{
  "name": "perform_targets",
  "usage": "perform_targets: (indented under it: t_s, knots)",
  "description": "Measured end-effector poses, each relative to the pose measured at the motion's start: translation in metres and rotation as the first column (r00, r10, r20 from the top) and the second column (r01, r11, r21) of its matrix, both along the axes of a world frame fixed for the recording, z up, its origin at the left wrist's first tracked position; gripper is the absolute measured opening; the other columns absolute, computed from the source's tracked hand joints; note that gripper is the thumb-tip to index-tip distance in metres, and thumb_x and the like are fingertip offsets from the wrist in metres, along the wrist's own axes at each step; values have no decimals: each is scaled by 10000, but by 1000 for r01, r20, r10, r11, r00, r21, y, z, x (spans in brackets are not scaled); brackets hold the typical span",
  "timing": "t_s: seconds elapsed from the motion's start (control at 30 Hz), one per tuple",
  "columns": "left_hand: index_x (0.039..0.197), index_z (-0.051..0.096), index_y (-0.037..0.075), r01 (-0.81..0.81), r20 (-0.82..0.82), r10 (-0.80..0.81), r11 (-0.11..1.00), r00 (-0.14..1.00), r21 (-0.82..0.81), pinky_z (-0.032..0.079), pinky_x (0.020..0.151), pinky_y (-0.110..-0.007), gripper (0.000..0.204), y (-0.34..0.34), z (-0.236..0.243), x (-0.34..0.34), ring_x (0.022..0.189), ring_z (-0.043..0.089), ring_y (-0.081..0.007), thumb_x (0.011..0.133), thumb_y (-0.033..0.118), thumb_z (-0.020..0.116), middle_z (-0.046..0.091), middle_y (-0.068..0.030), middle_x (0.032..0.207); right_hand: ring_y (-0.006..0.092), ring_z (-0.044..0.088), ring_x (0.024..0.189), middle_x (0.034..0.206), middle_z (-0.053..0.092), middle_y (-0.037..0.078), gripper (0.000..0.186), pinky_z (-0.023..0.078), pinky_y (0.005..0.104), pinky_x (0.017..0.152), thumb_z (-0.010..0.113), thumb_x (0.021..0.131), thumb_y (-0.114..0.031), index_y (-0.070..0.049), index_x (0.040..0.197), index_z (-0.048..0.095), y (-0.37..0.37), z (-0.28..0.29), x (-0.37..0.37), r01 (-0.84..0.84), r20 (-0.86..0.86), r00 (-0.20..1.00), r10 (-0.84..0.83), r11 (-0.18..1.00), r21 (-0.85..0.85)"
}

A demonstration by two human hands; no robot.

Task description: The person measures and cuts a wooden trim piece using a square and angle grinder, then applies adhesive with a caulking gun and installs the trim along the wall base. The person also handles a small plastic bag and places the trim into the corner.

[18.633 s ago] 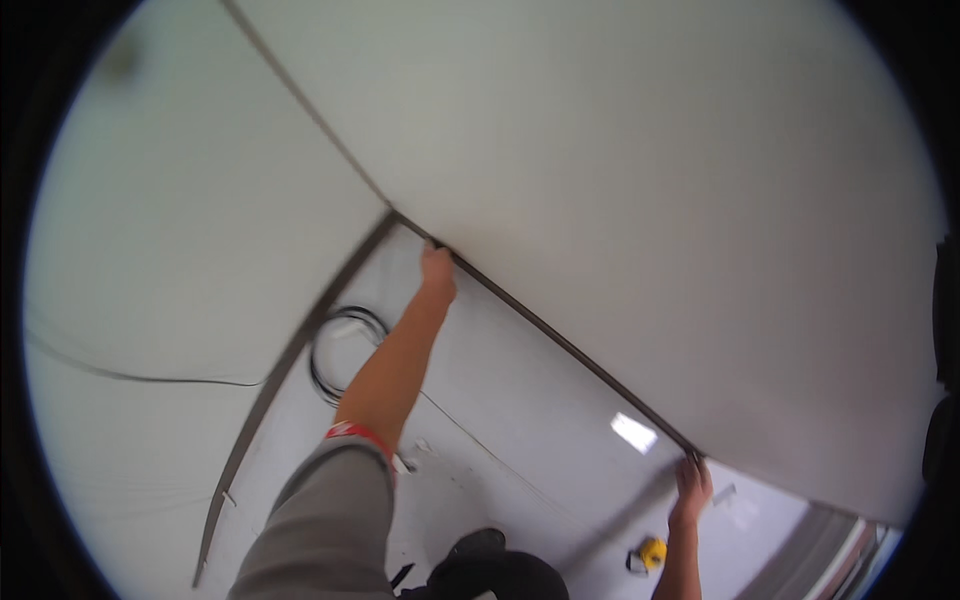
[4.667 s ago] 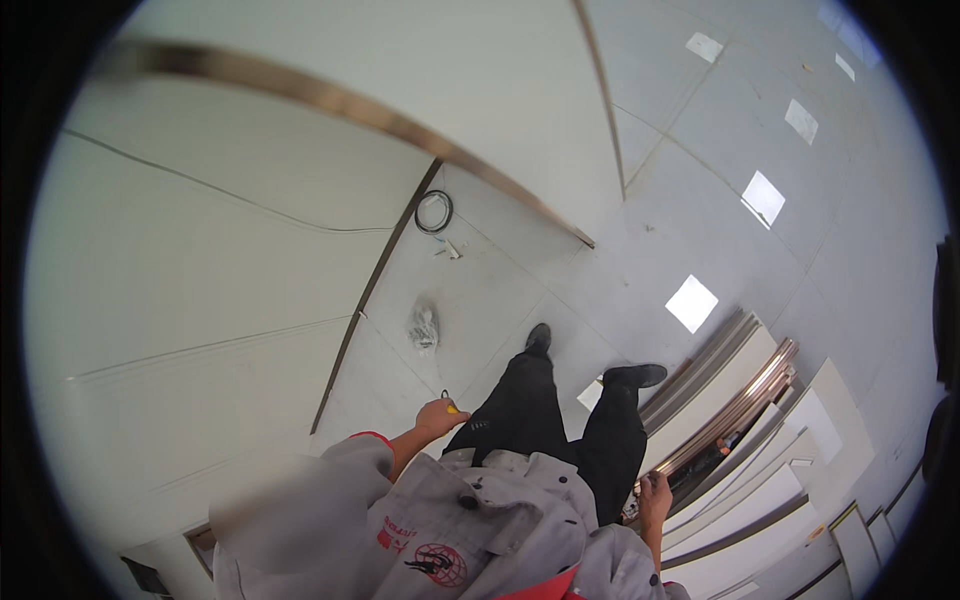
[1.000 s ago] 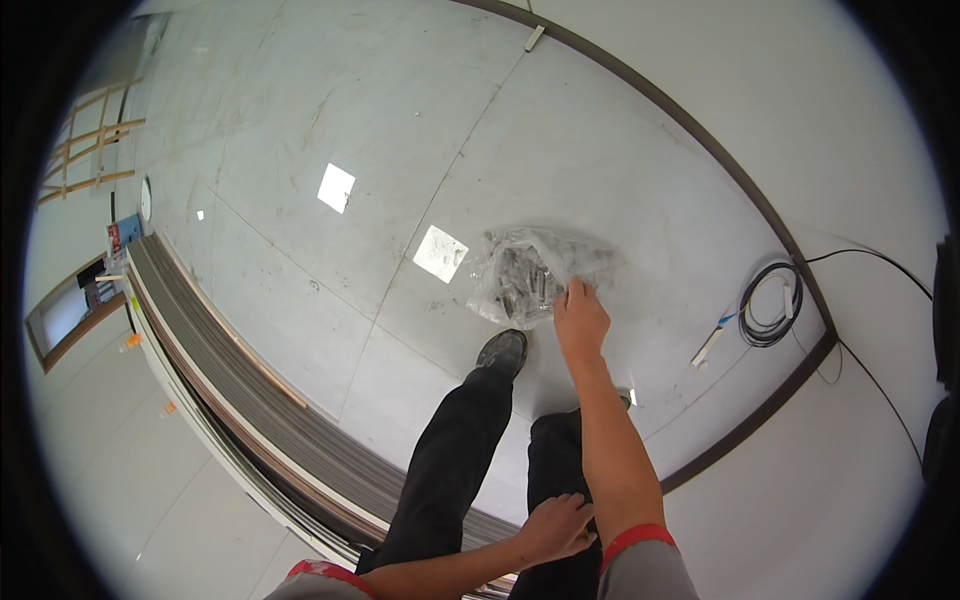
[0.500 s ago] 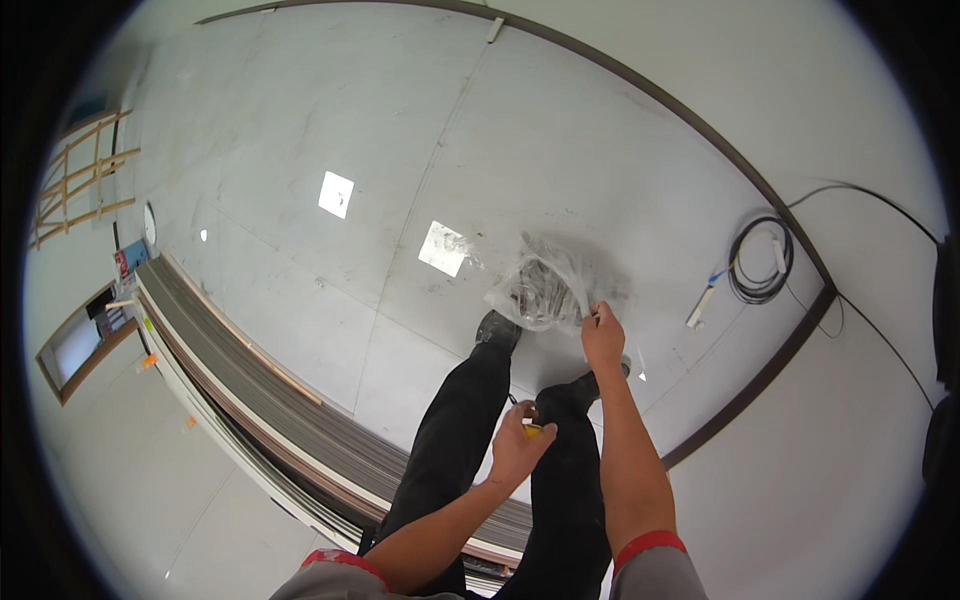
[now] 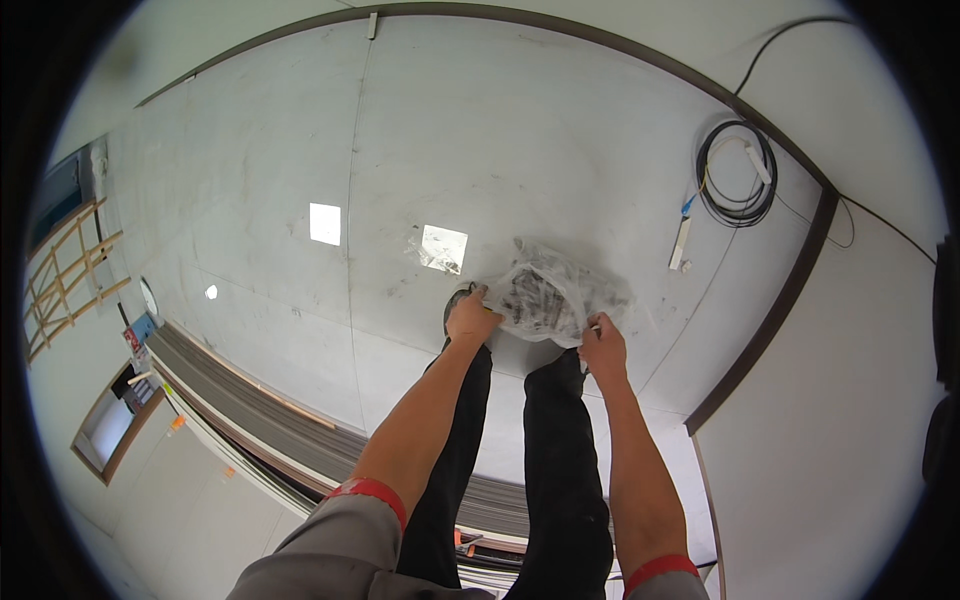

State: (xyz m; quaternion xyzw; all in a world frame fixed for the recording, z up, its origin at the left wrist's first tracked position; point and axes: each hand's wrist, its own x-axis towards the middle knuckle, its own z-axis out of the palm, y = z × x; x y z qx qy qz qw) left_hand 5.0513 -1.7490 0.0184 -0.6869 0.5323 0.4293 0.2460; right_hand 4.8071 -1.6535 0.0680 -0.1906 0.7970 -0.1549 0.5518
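A clear plastic bag (image 5: 545, 295) with dark items inside lies on the floor in front of my feet. What those items are cannot be made out through the crinkled film. My right hand (image 5: 603, 345) pinches the bag's near right edge with its fingers closed. At the bag's left side, my left hand (image 5: 472, 315) is curled beside the film, above my left shoe. A bit of yellow shows in the left hand's grip; most of that small thing is hidden by the fingers. Whether this hand also grips the film cannot be told.
A coiled black cable (image 5: 735, 215) with a white power strip (image 5: 680, 243) lies to the right, inside the brown skirting (image 5: 765, 310). Long grey panels (image 5: 250, 385) are stacked at the left behind me. A wooden rack (image 5: 75, 270) stands far left.
My left hand has moved forward from near my knees to the bag's left side. The right hand keeps hold of the bag's edge. My view has shifted and turned.
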Motion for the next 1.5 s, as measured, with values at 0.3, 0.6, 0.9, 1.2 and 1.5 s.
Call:
perform_targets:
  t_s: [0.3,0.6,0.9,1.2,1.5]
  knots:
    - [964,758,112,27,-10,-27,1000,1000,8,532,867,-474,274,0,5,-10,1000,650,-386,738,266,762,650,-154,1075,275,699,675,764,692,142,150,516,393,662,579,905,-106,-36,1028,627,2,22,-4,29,13,999,-29,1000,9]
    - [871,697,33,198,-450,-262,963,854,-184,508,788,-481,230,-5,243,-44,903,626,-399,762,232,728,610,-169,927,192,686,631,682,664,96,159,538,352,639,570,908,-134,-69,1028,650,64,164,-9,103,-220,965,-143,977,-184]
    - [878,696,24,629,-625,-505,777,596,-29,527,730,-433,326,78,489,-78,821,662,-370,746,307,791,618,-170,914,413,691,797,837,699,196,191,544,474,717,609,897,-209,-81,1030,657,218,441,21,470,-174,819,-547,813,-344]
    - [854,729,28,947,-747,-665,241,2,-213,518,676,-399,345,245,594,-147,746,669,-298,726,332,830,598,-142,853,256,724,765,815,716,137,267,553,388,715,590,900,-248,-61,1077,658,455,586,66,708,-162,620,-768,636,-307]
    - [862,721,44,997,-696,-716,-7,-55,-72,527,752,-384,369,501,613,-237,824,662,-303,718,365,832,656,-144,875,205,704,689,764,695,121,236,551,355,672,582,881,-207,-29,1017,656,693,614,63,901,-82,294,-952,305,-310]
